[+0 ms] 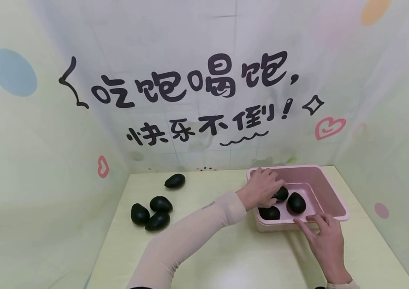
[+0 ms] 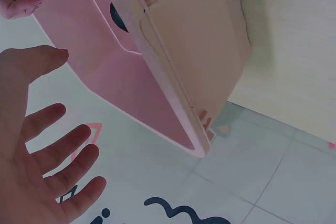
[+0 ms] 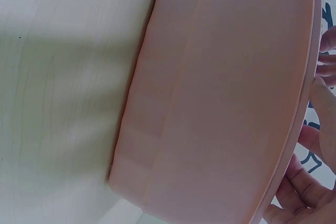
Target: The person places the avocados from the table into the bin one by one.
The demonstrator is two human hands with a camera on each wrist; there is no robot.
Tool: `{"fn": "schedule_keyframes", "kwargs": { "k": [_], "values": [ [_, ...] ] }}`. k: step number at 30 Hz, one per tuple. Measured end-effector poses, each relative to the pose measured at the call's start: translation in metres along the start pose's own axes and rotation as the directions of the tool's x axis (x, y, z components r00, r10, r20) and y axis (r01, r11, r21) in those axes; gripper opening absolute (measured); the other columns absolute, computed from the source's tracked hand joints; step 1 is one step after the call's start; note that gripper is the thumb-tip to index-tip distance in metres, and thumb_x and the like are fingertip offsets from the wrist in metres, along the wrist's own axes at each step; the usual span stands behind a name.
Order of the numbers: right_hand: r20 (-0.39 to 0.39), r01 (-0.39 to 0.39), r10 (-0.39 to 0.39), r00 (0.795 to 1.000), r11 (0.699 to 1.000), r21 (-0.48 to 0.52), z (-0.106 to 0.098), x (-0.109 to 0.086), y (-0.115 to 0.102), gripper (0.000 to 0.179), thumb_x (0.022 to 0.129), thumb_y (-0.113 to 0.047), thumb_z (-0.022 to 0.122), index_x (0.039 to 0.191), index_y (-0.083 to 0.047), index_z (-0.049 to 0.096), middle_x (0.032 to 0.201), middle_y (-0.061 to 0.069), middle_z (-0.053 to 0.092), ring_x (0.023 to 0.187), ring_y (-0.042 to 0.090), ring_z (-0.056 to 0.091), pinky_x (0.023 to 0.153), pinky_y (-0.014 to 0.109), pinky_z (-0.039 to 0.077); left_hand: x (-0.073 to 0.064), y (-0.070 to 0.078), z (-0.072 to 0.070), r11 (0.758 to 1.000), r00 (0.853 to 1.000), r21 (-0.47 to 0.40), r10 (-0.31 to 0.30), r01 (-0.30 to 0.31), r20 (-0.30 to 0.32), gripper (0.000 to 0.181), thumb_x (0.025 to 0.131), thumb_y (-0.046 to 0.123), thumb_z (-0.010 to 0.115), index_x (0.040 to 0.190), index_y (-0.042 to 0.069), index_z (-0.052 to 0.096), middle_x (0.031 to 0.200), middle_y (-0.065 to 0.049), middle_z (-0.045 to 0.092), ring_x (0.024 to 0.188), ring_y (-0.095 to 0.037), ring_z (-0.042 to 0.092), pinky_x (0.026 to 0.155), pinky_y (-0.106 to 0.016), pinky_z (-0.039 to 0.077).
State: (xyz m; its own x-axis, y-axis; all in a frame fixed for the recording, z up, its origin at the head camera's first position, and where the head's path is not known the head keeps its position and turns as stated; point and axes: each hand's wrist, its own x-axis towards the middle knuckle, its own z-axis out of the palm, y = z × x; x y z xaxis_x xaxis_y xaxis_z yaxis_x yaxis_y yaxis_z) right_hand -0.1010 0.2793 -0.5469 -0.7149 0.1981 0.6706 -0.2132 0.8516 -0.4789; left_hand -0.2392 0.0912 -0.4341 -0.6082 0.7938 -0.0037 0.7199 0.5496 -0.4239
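A pink plastic bin [image 1: 329, 186] stands at the right of the table, with several dark avocados inside; I make out an avocado [image 1: 296, 203], a second avocado [image 1: 269, 212] and a third avocado [image 1: 281, 194]. My left hand [image 1: 261, 188] is over the bin's left end, partly covering the third avocado. In the left wrist view, the left hand [image 2: 47, 150] has its fingers spread and holds nothing. On the near rim, my right hand [image 1: 325, 241] grips with thumb and bent fingers. The right wrist view shows right-hand fingers [image 3: 296, 184] along that rim, their tips partly hidden.
At the left of the pale table [image 1: 222, 253] lie a cluster with an avocado [image 1: 140, 214], another avocado [image 1: 161, 204] and one more avocado [image 1: 157, 221]. A separate avocado [image 1: 174, 181] lies farther back. Printed cloth walls [image 1: 197, 40] enclose the table's back and sides.
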Motion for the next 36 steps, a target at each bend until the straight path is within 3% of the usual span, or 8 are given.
{"fn": "schedule_keyframes", "kwargs": {
  "k": [7,9,14,20,24,33,36],
  "values": [
    [0.009,-0.007,0.007,1.0,1.0,-0.005,0.0,-0.002,0.001,0.06,0.083,-0.062,0.08,0.085,-0.002,0.075,0.091,0.02,0.07,0.087,0.04,0.059,0.076,0.03,0.035,-0.007,-0.002,0.01,1.0,1.0,-0.013,-0.012,0.012,-0.02,0.051,0.1,0.063,0.06,0.141,0.032,0.061,0.132,0.007,0.066,0.121,-0.015,0.063,0.1,-0.034,0.054],
    [0.007,-0.007,0.007,1.0,1.0,-0.002,0.0,-0.001,0.0,0.062,0.084,-0.064,0.079,0.084,-0.002,0.075,0.091,0.02,0.069,0.086,0.04,0.058,0.075,0.03,0.035,-0.008,-0.003,0.014,1.0,1.0,-0.023,-0.017,0.017,-0.023,0.049,0.1,0.061,0.06,0.139,0.032,0.061,0.131,0.007,0.067,0.12,-0.015,0.063,0.101,-0.035,0.054],
    [-0.001,0.0,0.0,1.0,1.0,0.002,0.0,0.0,-0.001,0.081,0.087,-0.08,0.056,0.084,-0.002,0.075,0.09,0.02,0.068,0.086,0.041,0.057,0.075,0.032,0.035,-0.013,-0.007,0.021,0.998,0.999,-0.061,-0.032,0.031,-0.013,0.046,0.101,0.058,0.06,0.138,0.031,0.062,0.131,0.006,0.067,0.123,-0.017,0.062,0.105,-0.036,0.052],
    [-0.012,0.007,-0.007,1.0,1.0,0.01,-0.001,0.0,-0.001,0.075,0.088,-0.076,0.064,0.083,-0.001,0.075,0.089,0.021,0.068,0.086,0.041,0.057,0.075,0.033,0.036,-0.02,-0.014,0.032,0.992,0.998,-0.112,-0.061,0.062,0.008,0.047,0.1,0.056,0.062,0.138,0.029,0.061,0.132,0.004,0.067,0.127,-0.019,0.061,0.098,-0.036,0.053],
    [-0.015,0.005,-0.005,1.0,1.0,0.008,0.0,0.0,0.0,0.085,0.087,-0.083,0.053,0.083,-0.001,0.075,0.089,0.021,0.068,0.086,0.041,0.057,0.074,0.032,0.035,-0.024,-0.019,0.039,0.986,0.996,-0.142,-0.081,0.084,0.028,0.05,0.1,0.055,0.064,0.142,0.028,0.06,0.136,0.003,0.066,0.129,-0.019,0.061,0.097,-0.036,0.054],
    [-0.003,-0.006,0.006,1.0,1.0,0.005,0.001,-0.001,0.0,0.082,0.086,-0.082,0.056,0.083,-0.002,0.075,0.09,0.02,0.069,0.086,0.04,0.057,0.075,0.03,0.035,-0.035,-0.034,0.053,0.969,0.989,-0.198,-0.137,0.146,0.057,0.049,0.103,0.048,0.058,0.147,0.028,0.059,0.139,0.003,0.066,0.119,-0.02,0.064,0.098,-0.038,0.055],
    [0.006,-0.013,0.013,1.0,1.0,0.002,0.0,-0.001,0.0,0.075,0.086,-0.077,0.064,0.083,-0.003,0.076,0.091,0.02,0.069,0.087,0.04,0.058,0.075,0.031,0.035,-0.04,-0.038,0.058,0.964,0.987,-0.212,-0.149,0.159,0.058,0.048,0.103,0.046,0.059,0.147,0.026,0.06,0.136,0.001,0.068,0.117,-0.021,0.066,0.097,-0.039,0.056]
  ]
}}
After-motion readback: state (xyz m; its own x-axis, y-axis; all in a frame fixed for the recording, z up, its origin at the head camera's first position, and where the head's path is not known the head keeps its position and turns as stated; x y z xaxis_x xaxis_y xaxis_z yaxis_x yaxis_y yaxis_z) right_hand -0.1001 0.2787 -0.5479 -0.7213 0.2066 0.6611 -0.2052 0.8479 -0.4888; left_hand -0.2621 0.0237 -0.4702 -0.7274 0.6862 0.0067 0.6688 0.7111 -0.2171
